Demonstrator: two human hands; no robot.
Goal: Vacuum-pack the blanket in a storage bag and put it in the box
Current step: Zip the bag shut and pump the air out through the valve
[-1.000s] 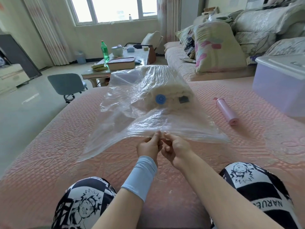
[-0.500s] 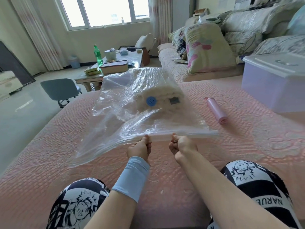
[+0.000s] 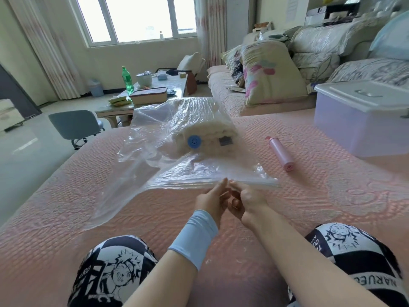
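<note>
A clear plastic storage bag [image 3: 155, 173] lies on the pink bed cover in front of me. Inside it, at the far end, sits a folded cream blanket [image 3: 208, 131], under a round blue valve [image 3: 194, 141]. The bag's near edge is lifted off the bed. My left hand [image 3: 211, 201] and my right hand [image 3: 247, 199] sit close together at the middle of that edge and pinch its zip strip. A pink hand pump [image 3: 280, 153] lies on the bed to the right. The translucent storage box [image 3: 363, 120] with a white lid stands at the far right.
The pink bed cover [image 3: 66, 207] spreads wide on both sides of the bag. My knees in patterned trousers are at the bottom. A grey chair [image 3: 76, 125] and a cluttered low table [image 3: 150, 94] stand beyond the bed. Cushions pile on the sofa [image 3: 272, 72] at right.
My hands, apart half a second ago, have come back together at the middle of the bag's near edge. The edge sits a little higher and further right.
</note>
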